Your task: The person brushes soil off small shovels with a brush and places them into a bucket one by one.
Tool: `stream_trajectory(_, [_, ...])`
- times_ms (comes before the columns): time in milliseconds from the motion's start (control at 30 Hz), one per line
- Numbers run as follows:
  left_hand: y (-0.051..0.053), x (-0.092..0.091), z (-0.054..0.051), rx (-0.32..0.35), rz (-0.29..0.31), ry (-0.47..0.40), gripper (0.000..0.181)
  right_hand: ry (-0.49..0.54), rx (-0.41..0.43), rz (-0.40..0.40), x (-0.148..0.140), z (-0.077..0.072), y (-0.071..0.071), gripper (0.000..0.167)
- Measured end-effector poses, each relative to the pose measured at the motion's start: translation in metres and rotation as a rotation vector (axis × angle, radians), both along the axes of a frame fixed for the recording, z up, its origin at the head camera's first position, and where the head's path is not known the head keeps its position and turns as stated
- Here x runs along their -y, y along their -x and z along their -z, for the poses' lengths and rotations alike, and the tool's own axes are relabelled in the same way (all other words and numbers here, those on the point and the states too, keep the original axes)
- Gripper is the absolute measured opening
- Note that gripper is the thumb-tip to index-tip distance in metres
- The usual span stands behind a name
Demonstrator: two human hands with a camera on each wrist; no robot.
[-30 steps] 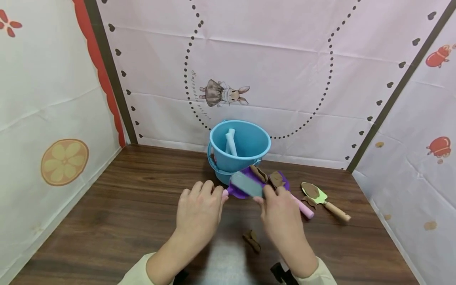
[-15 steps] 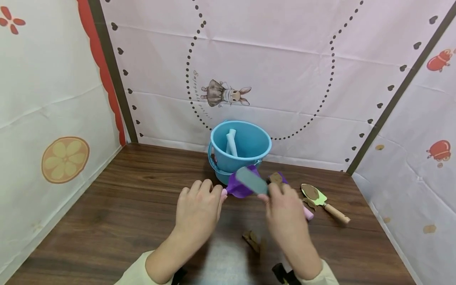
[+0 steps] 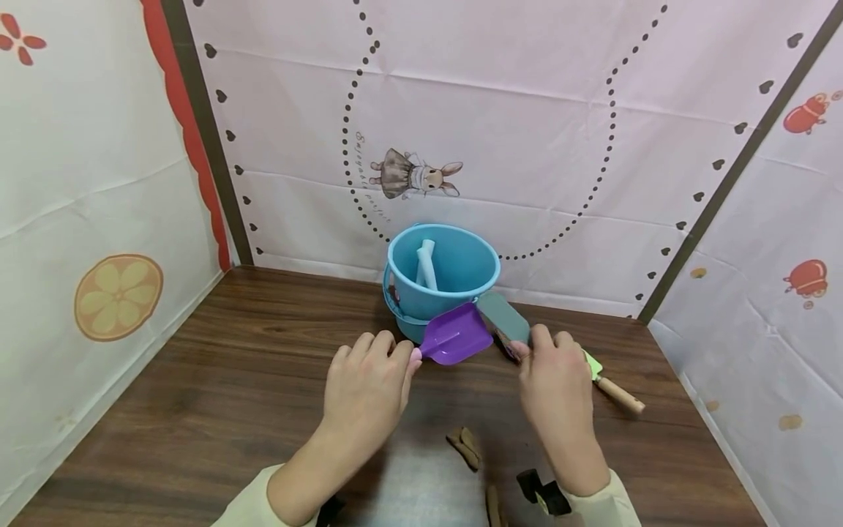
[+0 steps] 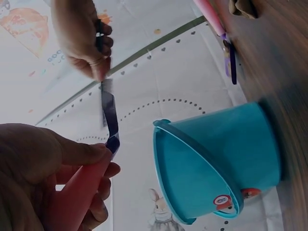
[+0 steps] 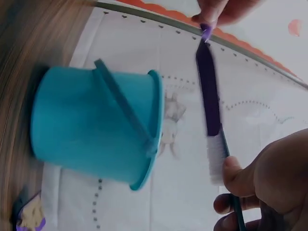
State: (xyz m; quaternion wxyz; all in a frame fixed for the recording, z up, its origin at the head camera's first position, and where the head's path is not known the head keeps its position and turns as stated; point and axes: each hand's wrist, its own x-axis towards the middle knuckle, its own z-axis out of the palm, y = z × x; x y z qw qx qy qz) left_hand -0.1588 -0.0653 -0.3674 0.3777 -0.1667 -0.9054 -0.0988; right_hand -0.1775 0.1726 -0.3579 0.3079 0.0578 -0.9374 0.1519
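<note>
Brush [image 3: 503, 316] is shifted rightward since the earlier frames, from over the shovel [image 3: 454, 335] to just past its tip. The brown load carried on that blade a second ago is gone; a near piece [image 3: 494, 505] is now seen on the table [image 3: 263, 366], at the bottom edge of the head view. Far piece [image 3: 465, 448] lies just beyond it, hardly moved.

Shovel is held up before the bucket [image 3: 464, 263], its pink handle grasped by the left hand [image 3: 365, 380]. Brush is grasped by the right hand [image 3: 560, 384]. Neither hand is released.

Progress, as judged: clearing of brown matter by brush is partly done. Upper face of the held blade appears bare; its underside is not shown well enough to be called clean. Second shovel [image 5: 41, 224] is left loaded, with a lump [image 5: 32, 213] on it. Trowel [image 3: 619, 395] is not in hand; most of its blade is covered by the right hand, so any load there cannot be told.

Views compared: white bristles [image 5: 215, 159] are shown in the right wrist view, near the blade's tip, contact uncertain; only the brush's back is given by the head view. Lump on the second shovel is likewise clear only there. Pale tube [image 3: 426, 263] inside the bucket is seen from the head alone. Round sticker [image 4: 222, 200] on the bucket is best shown in the left wrist view, where the shovel is seen edge-on, apart from the bucket.
</note>
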Motion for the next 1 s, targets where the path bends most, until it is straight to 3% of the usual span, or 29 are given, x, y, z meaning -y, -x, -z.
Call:
stream_trajectory(233, [0.000,-0.001,0.001,-0.024,0.003,0.002,0.023,-0.052,-0.015,-0.185,0.027,0.002,-0.012,0.031])
stream_trajectory(300, [0.000,0.000,0.000,-0.036,0.006,0.002,0.022,-0.058,-0.010,-0.164,0.025,0.003,-0.010,0.031])
stream_trajectory(433, [0.000,0.001,0.000,-0.044,0.008,-0.004,0.023,-0.003,-0.018,-0.027,0.009,0.002,-0.001,0.030])
stream_trajectory(533, [0.000,0.001,0.000,-0.032,0.006,-0.007,0.023,0.032,0.004,0.033,-0.003,0.000,0.002,0.029])
stream_trajectory(1000, [0.005,0.001,0.002,0.025,-0.006,-0.020,0.022,0.057,0.052,0.014,-0.008,-0.007,0.001,0.031])
